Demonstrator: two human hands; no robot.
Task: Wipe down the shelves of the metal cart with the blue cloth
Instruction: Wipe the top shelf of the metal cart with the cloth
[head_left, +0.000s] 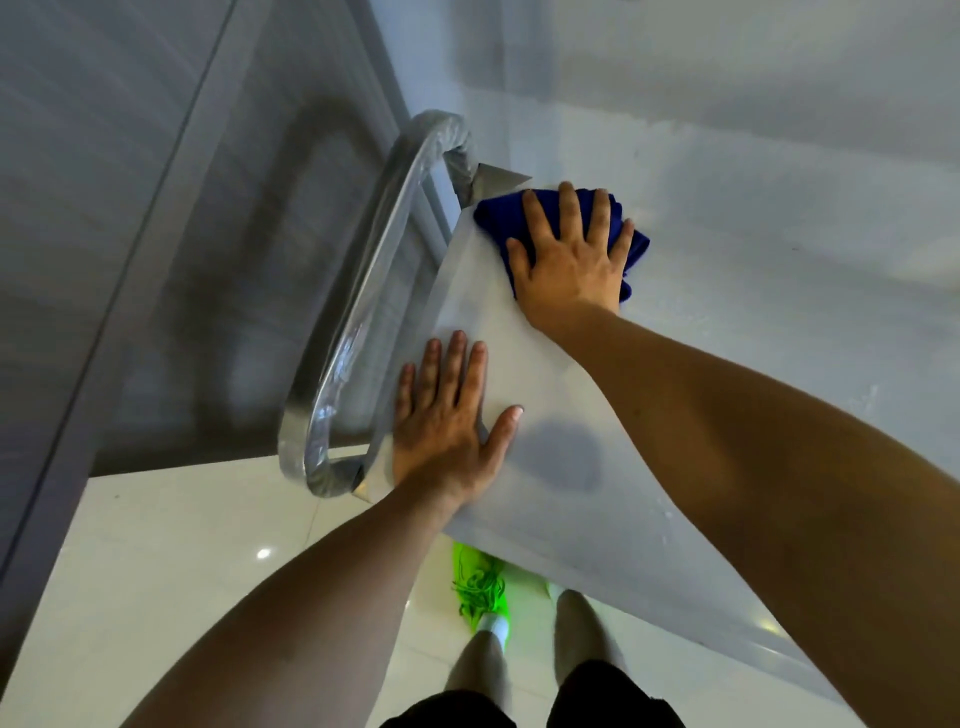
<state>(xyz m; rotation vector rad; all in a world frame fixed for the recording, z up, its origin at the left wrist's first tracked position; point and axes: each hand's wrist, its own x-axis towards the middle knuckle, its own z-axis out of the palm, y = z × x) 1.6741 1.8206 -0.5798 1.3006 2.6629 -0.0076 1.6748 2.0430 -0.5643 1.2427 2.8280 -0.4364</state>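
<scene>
From the head camera, looking down, my right hand (569, 260) lies flat on the blue cloth (636, 244), fingers spread and pressing it down rather than pinching it. The cloth sits bunched under my palm at the far corner of the cart's top shelf (550, 395), just beside the spot where the curved handle (343, 332) joins the shelf. Blue folds poke out past my fingertips and on the right side of my hand.

My left hand (447, 421) is also open and flat, fingers spread, resting on the near end of the same shelf close to the handle. It holds nothing; I judge it is bracing the cart so it does not roll.

The cloth looks soft, light and thick, so I expect it to crumple and slide out if I push with fingertips only. A flat palm over its middle with steady downward pressure should keep it with me. The shelf looks smooth and hard, probably slippery, so the cloth should glide easily. The cart may shift under a hard stroke, which is why the bracing hand matters.

The lower shelves are hidden beneath the top one. Below its near edge I see the pale floor (156, 571) and my green shoe (480, 587).
</scene>
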